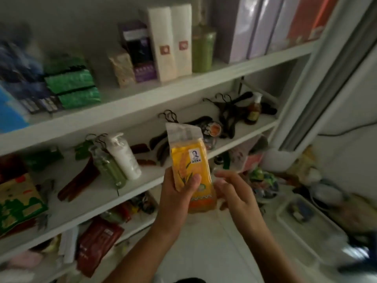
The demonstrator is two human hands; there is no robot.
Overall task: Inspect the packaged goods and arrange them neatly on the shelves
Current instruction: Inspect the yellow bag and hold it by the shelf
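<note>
blurred blue packages [18,78] at left

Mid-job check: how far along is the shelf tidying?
Looks done: on the top shelf the white boxes stand upright in a row and the green packets are stacked. In hand: the left hand grips a yellow packet, held up to view; the right hand is open beside it. Left: that packet is not shelved, and the red packets on the low shelf lie jumbled.

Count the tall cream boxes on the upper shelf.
2. The first cream box stands upright beside the purple box. The second cream box stands against its other side, next to the green canister. More may be hidden behind them.
</note>
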